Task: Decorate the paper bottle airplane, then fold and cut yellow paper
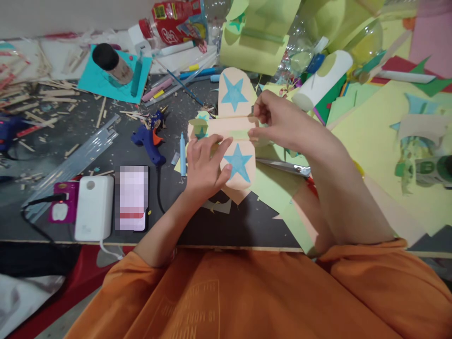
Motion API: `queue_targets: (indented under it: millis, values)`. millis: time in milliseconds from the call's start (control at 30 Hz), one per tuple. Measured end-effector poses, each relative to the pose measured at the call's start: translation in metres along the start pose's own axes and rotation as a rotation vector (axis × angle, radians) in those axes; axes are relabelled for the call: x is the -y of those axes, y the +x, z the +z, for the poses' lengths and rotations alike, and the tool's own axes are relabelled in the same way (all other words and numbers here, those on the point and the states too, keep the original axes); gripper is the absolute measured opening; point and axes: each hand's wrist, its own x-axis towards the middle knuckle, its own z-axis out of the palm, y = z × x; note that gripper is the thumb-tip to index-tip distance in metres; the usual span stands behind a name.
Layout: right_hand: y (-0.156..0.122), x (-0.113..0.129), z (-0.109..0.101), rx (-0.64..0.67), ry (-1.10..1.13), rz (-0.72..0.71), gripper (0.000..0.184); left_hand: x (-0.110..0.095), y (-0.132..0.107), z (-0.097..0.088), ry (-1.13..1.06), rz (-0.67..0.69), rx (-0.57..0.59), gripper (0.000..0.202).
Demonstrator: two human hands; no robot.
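A peach paper airplane (237,129) lies in front of me, with a blue star on each of its two wings and smaller blue stars at the tail on the left. My left hand (206,165) rests over its lower left side, fingers spread, with thumb and forefinger on the lower wing (243,149). At the right end of the body, my right hand (277,117) has curled fingers, and thumb and forefinger close on the paper edge. Scissors (286,165) lie just below the right hand. A light blue marker (182,155) lies left of the tail.
A blue glue gun (150,143), phone (132,197) and white power bank (93,207) lie at left. Clear strips (79,162) and wooden sticks (58,96) are scattered beyond. Bottles, including a red-labelled one (178,23), stand behind; paper sheets (374,141) cover the right.
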Motion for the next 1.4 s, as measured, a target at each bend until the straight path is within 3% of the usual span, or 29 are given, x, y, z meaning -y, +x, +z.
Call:
queue_targets:
  millis: [333, 567, 700, 867, 967, 1067, 1133, 1200, 1300, 1400]
  values:
    - [0.001, 0.007, 0.019, -0.127, -0.112, 0.038, 0.040, -0.001, 0.000, 0.001, 0.031, 0.034, -0.025, 0.063]
    - [-0.003, 0.018, 0.001, -0.025, -0.090, 0.107, 0.039, 0.000, -0.001, 0.001, 0.003, 0.053, -0.033, 0.062]
    - [-0.002, 0.012, -0.004, 0.014, -0.021, 0.072, 0.037, 0.001, -0.001, 0.001, 0.002, 0.042, -0.023, 0.062]
    - [-0.003, 0.006, 0.005, -0.084, -0.037, 0.035, 0.027, -0.001, -0.001, 0.001, 0.014, 0.034, -0.011, 0.065]
    - [-0.005, 0.017, 0.011, -0.109, -0.106, 0.033, 0.037, -0.002, 0.000, -0.001, 0.017, 0.018, 0.017, 0.067]
    - [-0.005, 0.027, 0.019, -0.133, -0.220, 0.155, 0.048, -0.004, 0.000, -0.003, 0.009, 0.010, 0.020, 0.067]
    - [-0.004, 0.029, 0.023, -0.148, -0.263, 0.195, 0.047, -0.004, 0.001, -0.004, 0.006, 0.001, 0.026, 0.068]
    - [-0.004, 0.026, 0.024, -0.156, -0.244, 0.134, 0.040, -0.005, 0.001, -0.004, 0.018, -0.003, 0.035, 0.070]
    - [-0.003, 0.017, 0.017, -0.112, -0.181, 0.051, 0.032, -0.004, 0.001, -0.003, 0.021, 0.017, 0.013, 0.069]
    - [-0.002, 0.010, 0.002, -0.020, -0.145, 0.076, 0.036, -0.002, 0.000, -0.003, -0.026, 0.039, -0.007, 0.065]
